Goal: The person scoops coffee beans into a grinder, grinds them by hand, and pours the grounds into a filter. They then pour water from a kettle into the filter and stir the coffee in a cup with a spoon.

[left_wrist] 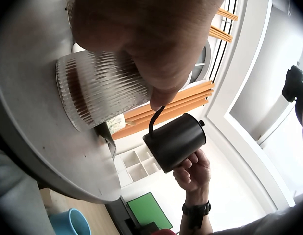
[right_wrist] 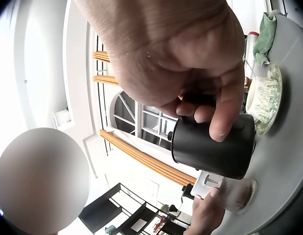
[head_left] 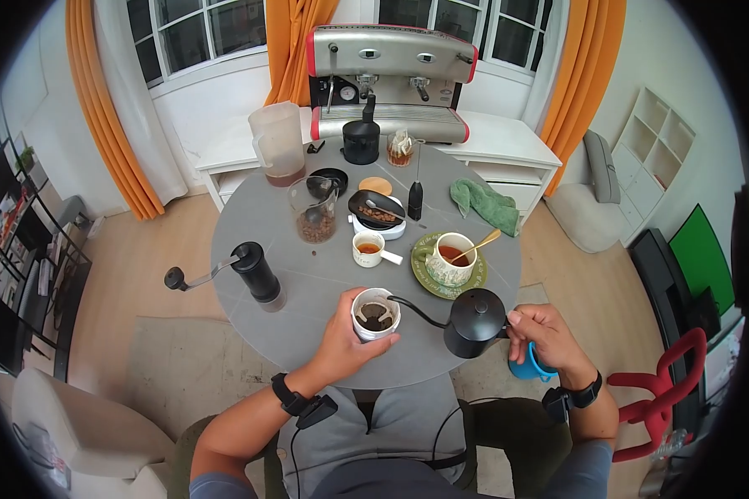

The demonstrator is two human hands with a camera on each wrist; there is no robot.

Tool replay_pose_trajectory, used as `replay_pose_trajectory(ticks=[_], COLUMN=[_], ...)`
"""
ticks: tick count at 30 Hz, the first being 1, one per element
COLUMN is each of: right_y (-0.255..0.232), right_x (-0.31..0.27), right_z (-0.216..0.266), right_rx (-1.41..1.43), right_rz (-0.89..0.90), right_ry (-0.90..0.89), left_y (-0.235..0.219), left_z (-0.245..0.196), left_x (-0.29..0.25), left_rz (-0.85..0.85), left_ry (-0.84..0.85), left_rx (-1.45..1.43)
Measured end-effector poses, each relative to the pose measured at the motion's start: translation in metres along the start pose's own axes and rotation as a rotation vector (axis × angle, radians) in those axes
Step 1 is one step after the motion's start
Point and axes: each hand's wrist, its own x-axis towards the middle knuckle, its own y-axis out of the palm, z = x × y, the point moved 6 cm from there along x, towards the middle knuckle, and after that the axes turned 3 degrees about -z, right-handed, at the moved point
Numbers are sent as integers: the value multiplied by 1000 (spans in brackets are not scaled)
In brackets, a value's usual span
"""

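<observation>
My left hand (head_left: 341, 343) grips a white coffee dripper (right_wrist: 208, 182) with wet dark grounds (head_left: 374, 316) inside. Under the dripper, a ribbed glass (left_wrist: 107, 83) stands on the table with brown liquid at its bottom. My right hand (head_left: 545, 331) holds a black gooseneck kettle (head_left: 473, 324) by its handle, to the right of the dripper. The kettle's thin spout (head_left: 416, 308) reaches left, its tip over the dripper's rim. Fingers of my right hand curl round the handle, which they partly hide.
A patterned cup (head_left: 451, 270) of tea with a gold spoon sits on a green saucer (head_left: 429, 281). Behind the dripper are a small white handled cup (head_left: 366, 259) and a black tray of beans (head_left: 376, 208). A hand grinder (head_left: 258, 273) stands left; a blue bucket (head_left: 526, 366) is below, right.
</observation>
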Motion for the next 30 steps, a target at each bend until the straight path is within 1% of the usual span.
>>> replay_pose_trajectory(ticks=[7,12,16,21,24,26,30], right_y=[0,18,26,23,19,17,12], right_x=[-13,-14,-13,-8,-7,-7,-10], right_z=[-4,10,20,28,25,20,4], right_rx=[20,-26,-25,-42,-28,-26,2], right_rz=[28,76,74,28,-8,-16,1], right_ry=[-6,8,-1,-14,11,12,10], left_y=[1,1,1,1,1,1,1], left_z=[3,-1,0,-3,-4,-1,-2], left_x=[-1,-1,-1,-1,-1,-2,-1], left_rz=[-12,-7,-6,-2,-2,21,16], left_ry=[24,4,6,16,6,-63,-61], left_rx=[-13,0,1,3,-40,-50,-35])
